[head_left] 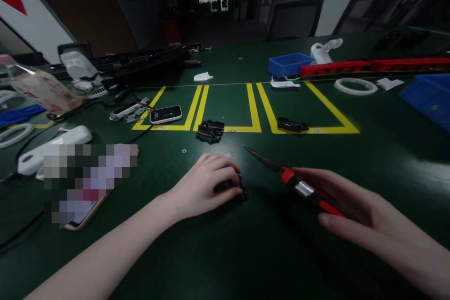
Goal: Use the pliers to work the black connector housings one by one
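My left hand rests on the green tabletop with its fingers curled around a small black plastic part, most of which is hidden under them. In my right hand is a pair of needle-nose pliers with red and black handles. Their dark, narrow tips point up and left, apart from the part in my left hand. Beyond my left hand lies a pile of black plastic parts at the middle taped square. Another black part lies at the right square's front edge.
Yellow tape marks squares on the table. A small white-edged device sits in the left square. To the left are a phone and a white handheld fan. Blue bins and a tape roll stand at the right.
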Available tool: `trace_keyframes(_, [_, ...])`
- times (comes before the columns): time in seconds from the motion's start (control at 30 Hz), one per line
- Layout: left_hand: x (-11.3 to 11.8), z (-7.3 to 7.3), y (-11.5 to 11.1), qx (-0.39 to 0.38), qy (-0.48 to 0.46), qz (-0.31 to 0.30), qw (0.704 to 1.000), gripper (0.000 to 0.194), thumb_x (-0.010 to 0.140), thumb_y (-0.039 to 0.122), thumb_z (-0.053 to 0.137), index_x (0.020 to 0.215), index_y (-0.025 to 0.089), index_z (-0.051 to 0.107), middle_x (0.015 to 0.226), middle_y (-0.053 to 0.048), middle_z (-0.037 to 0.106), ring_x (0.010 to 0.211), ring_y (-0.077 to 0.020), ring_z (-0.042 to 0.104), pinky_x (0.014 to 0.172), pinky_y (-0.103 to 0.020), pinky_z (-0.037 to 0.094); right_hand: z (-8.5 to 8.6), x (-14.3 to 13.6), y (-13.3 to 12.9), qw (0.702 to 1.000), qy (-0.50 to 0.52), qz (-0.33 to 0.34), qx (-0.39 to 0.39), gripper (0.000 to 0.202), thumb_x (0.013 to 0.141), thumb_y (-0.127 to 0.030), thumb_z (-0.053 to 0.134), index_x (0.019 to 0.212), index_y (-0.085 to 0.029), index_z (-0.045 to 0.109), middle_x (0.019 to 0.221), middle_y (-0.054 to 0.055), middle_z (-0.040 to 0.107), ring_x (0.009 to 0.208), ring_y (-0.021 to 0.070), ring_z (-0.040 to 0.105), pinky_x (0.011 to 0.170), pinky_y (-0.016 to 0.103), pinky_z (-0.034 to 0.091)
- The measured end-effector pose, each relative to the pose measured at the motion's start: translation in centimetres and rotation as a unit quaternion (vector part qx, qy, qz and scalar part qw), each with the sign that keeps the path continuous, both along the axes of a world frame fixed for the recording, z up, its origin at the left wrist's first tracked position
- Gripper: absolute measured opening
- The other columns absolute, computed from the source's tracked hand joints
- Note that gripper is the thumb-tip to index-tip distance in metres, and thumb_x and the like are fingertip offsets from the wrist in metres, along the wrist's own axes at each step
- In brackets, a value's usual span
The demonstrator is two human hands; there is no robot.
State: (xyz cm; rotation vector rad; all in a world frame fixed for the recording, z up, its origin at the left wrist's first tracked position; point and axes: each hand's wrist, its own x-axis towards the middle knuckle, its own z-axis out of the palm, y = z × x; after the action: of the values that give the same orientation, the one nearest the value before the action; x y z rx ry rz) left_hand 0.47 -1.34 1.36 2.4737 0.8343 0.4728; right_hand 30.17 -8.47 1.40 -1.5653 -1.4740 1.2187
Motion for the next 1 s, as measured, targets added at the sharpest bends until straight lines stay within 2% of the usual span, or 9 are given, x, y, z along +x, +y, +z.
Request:
trace_keyframes(0.1, [0.0, -0.2, -0.2, -0.003, -0.009, 0.023, 1.0, 0.016, 0.092, 0.034, 0.068, 0.098, 0.02, 0.063, 0.116, -0.003, 0.067, 0.116, -0.0228, 0.059, 0.104, -0.043, 0.036, -0.1, -0.1, 0.3, 0.997, -0.043, -0.018, 0.067, 0.075, 0.052, -0.06, 0.085, 0.12, -0.034, 0.066, 0.124, 0.008, 0.068, 0.113, 0.0372, 0.065, 0.09, 0.055, 0.058])
trace_keyframes(0.17, [0.1, -0.3, -0.5, 0.01, -0.039, 0.05, 0.998, 0.03, 0.086, 0.039, 0.075, 0.106, 0.021, 0.061, 0.119, -0.003, 0.067, 0.117, -0.0237, 0.059, 0.103, -0.041, 0.035, -0.3, -0.2, 0.0, 0.987, -0.087, -0.034, 0.132, 0.076, 0.054, -0.064, 0.084, 0.122, -0.037, 0.063, 0.123, 0.006, 0.068, 0.11, 0.0358, 0.067, 0.092, 0.057, 0.058])
trace_keyframes(0.27, [0.2, 0.1, -1.2, 0.075, -0.087, 0.085, 0.99, 0.053, 0.084, 0.042, 0.076, 0.125, 0.02, 0.05, 0.133, -0.01, 0.061, 0.128, -0.0261, 0.053, 0.104, -0.04, 0.035, -0.4, -0.4, -0.9, 0.948, -0.184, -0.026, 0.259, 0.069, 0.065, -0.063, 0.079, 0.127, -0.041, 0.057, 0.127, 0.001, 0.064, 0.114, 0.0318, 0.064, 0.103, 0.057, 0.052])
trace_keyframes(0.33, [0.3, 0.7, -1.7, 0.137, -0.079, 0.08, 0.984, 0.057, 0.089, 0.042, 0.07, 0.135, 0.019, 0.043, 0.14, -0.013, 0.057, 0.132, -0.0261, 0.051, 0.106, -0.039, 0.034, -0.4, -0.6, -1.6, 0.918, -0.222, 0.005, 0.328, 0.065, 0.072, -0.057, 0.077, 0.131, -0.042, 0.054, 0.128, 0.0, 0.062, 0.115, 0.0296, 0.062, 0.103, 0.055, 0.052])
trace_keyframes(0.43, [0.6, 1.5, -2.3, 0.204, -0.031, 0.045, 0.978, 0.045, 0.097, 0.034, 0.062, 0.136, 0.019, 0.045, 0.132, -0.011, 0.064, 0.125, -0.023, 0.057, 0.105, -0.037, 0.031, 0.0, -0.8, -2.3, 0.898, -0.223, 0.031, 0.379, 0.061, 0.076, -0.053, 0.075, 0.133, -0.044, 0.052, 0.128, -0.001, 0.062, 0.114, 0.0287, 0.061, 0.095, 0.052, 0.056])
trace_keyframes(0.57, [0.7, 1.9, -2.6, 0.197, -0.019, 0.032, 0.98, 0.022, 0.101, 0.019, 0.054, 0.122, 0.022, 0.058, 0.106, -0.001, 0.074, 0.104, -0.0171, 0.066, 0.104, -0.037, 0.028, 0.8, -0.7, -2.4, 0.865, -0.256, 0.098, 0.42, 0.064, 0.085, -0.049, 0.069, 0.144, -0.045, 0.043, 0.134, -0.002, 0.059, 0.115, 0.0274, 0.061, 0.092, 0.046, 0.058])
trace_keyframes(0.73, [0.0, 2.3, -2.6, 0.161, -0.017, 0.012, 0.987, 0.027, 0.099, 0.025, 0.061, 0.126, 0.024, 0.06, 0.109, 0.0, 0.073, 0.104, -0.0153, 0.066, 0.108, -0.038, 0.021, 1.6, -0.2, -2.1, 0.797, -0.315, 0.161, 0.49, 0.076, 0.086, -0.024, 0.068, 0.154, -0.028, 0.033, 0.144, 0.004, 0.052, 0.122, 0.0249, 0.058, 0.098, 0.039, 0.057])
trace_keyframes(0.9, [-0.2, 2.2, -3.0, 0.115, -0.036, -0.003, 0.993, 0.025, 0.098, 0.023, 0.062, 0.123, 0.024, 0.062, 0.111, 0.001, 0.073, 0.104, -0.0149, 0.065, 0.103, -0.035, 0.024, 1.6, 0.0, -2.1, 0.837, -0.299, 0.049, 0.455, 0.087, 0.078, -0.054, 0.074, 0.151, -0.026, 0.036, 0.137, 0.009, 0.056, 0.118, 0.0317, 0.06, 0.099, 0.049, 0.055])
trace_keyframes(1.0, [0.0, 1.9, -3.2, 0.065, -0.072, 0.01, 0.995, 0.025, 0.096, 0.019, 0.065, 0.12, 0.024, 0.064, 0.108, 0.002, 0.074, 0.102, -0.0148, 0.065, 0.099, -0.034, 0.027, 1.5, 0.2, -1.8, 0.843, -0.307, 0.041, 0.44, 0.092, 0.073, -0.059, 0.076, 0.15, -0.028, 0.037, 0.13, 0.009, 0.061, 0.11, 0.0316, 0.064, 0.092, 0.049, 0.059])
